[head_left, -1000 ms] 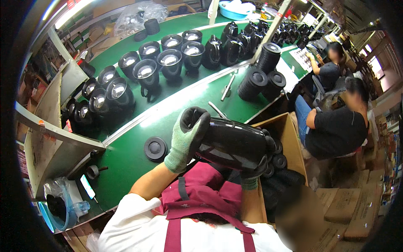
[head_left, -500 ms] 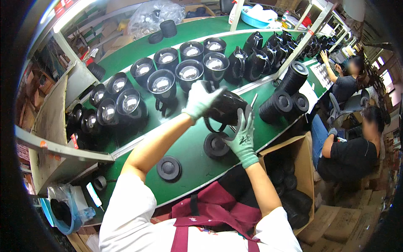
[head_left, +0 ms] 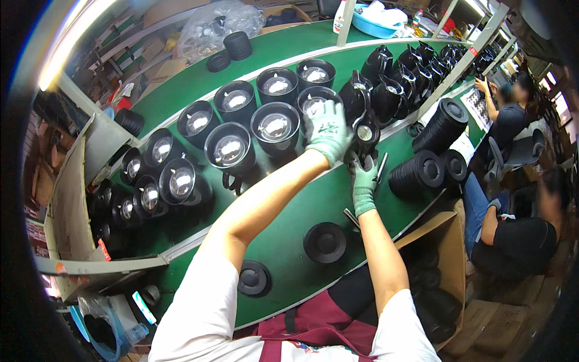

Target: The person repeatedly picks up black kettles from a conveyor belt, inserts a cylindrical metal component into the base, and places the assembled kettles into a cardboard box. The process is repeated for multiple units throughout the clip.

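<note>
My left hand (head_left: 329,131), in a pale green glove, has its fingers stretched out over the near side of a black jug body (head_left: 307,93) whose round end faces up with a silvery disc inside. Just right of it a glossy black jug (head_left: 365,135) stands in the row. My right hand (head_left: 363,184), gloved too, has its fingers around the near, lower side of that jug; its contact is partly hidden. On the green bench nearer to me lie two ribbed black round caps, one in the middle (head_left: 324,242) and another (head_left: 253,278) beside my left arm.
Several upturned jug bodies (head_left: 231,148) fill the left; upright spouted jugs (head_left: 391,99) line the far right. Stacked black caps (head_left: 417,172) stand right of my right hand, metal rods (head_left: 382,167) beside it. An open carton (head_left: 451,241) adjoins the bench; people (head_left: 512,229) sit beyond.
The jug that both hands held above the bench now stands at the row's right end. My hands have moved right and away from me; the left has let go and rests over the neighbouring body.
</note>
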Demonstrator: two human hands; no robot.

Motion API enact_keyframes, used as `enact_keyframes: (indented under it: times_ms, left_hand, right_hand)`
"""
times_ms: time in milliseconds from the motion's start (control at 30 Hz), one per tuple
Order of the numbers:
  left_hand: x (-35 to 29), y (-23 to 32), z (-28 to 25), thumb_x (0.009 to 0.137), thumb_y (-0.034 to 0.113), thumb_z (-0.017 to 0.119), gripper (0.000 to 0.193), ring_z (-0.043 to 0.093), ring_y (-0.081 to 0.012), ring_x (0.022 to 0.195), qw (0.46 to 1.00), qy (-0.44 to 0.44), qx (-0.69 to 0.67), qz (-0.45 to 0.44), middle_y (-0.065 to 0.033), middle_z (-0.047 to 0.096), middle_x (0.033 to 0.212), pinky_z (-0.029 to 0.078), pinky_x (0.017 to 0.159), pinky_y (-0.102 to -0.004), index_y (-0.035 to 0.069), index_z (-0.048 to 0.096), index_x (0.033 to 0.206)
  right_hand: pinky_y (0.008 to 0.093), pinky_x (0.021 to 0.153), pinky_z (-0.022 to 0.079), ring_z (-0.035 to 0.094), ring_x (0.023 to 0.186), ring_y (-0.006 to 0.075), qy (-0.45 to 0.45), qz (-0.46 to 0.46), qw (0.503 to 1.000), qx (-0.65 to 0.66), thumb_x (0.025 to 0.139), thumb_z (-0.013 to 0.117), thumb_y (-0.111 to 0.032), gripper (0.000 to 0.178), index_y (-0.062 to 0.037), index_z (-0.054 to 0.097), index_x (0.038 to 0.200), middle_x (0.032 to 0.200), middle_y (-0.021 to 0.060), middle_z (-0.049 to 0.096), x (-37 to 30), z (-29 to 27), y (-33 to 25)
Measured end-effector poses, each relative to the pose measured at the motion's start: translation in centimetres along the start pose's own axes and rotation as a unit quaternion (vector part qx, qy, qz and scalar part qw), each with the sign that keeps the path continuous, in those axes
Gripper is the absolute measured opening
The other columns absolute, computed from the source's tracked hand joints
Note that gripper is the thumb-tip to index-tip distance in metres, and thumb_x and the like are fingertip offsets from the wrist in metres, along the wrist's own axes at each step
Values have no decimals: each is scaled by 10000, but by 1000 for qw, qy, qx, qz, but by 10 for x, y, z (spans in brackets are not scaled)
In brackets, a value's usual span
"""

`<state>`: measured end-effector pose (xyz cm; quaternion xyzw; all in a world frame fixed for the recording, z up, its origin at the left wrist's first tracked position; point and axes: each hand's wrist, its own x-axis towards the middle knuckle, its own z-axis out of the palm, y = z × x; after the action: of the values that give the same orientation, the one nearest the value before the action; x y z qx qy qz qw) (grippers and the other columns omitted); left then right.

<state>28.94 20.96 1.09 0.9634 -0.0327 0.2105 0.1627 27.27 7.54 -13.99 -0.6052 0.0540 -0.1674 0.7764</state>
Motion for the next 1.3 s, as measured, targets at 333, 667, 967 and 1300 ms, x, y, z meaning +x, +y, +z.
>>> enact_keyframes:
  times_ms: [333, 667, 967, 1300]
  left_hand:
    - [1, -34, 37, 830, 162, 599, 197, 572, -277, 1098, 992, -34, 92, 83, -90, 581, 1214, 389, 855, -515, 167, 716, 988]
    - [-88, -27, -74, 725, 168, 712, 309, 543, -257, 1024, 975, -6, -7, 221, -43, 568, 1081, 383, 889, -460, 191, 664, 1030]
    - [-177, -26, -214, 713, 93, 728, 559, 530, -299, 1166, 917, -18, -249, 310, -104, 547, 1235, 417, 1002, -472, 123, 609, 1259]
    - [-391, -34, -218, 896, 143, 648, 632, 464, -174, 1277, 559, -322, -719, -258, -69, 495, 1408, 368, 1085, -318, 34, 400, 1467]
  right_hand:
    - [264, 559, 475, 607, 685, 138, 35, 73, 993, -91, 839, 770, -100, 271, 2, 590, 1013, 846, 81, 638, 128, 56, -12]
    - [367, 968, 459, 565, 1095, 213, -86, -147, 979, -108, 902, 694, -383, 463, -65, 560, 1212, 1274, 113, 542, 43, 22, -124]
    - [496, 1021, 459, 541, 1221, 416, -421, -382, 683, -459, 629, 825, -102, 438, -97, 639, 1026, 1331, 189, 554, -140, -57, -295]
    - [352, 1028, 454, 534, 1242, 241, -267, 37, 945, -187, 726, 712, 97, 679, -11, 502, 1363, 1395, 130, 508, -318, -182, -253]
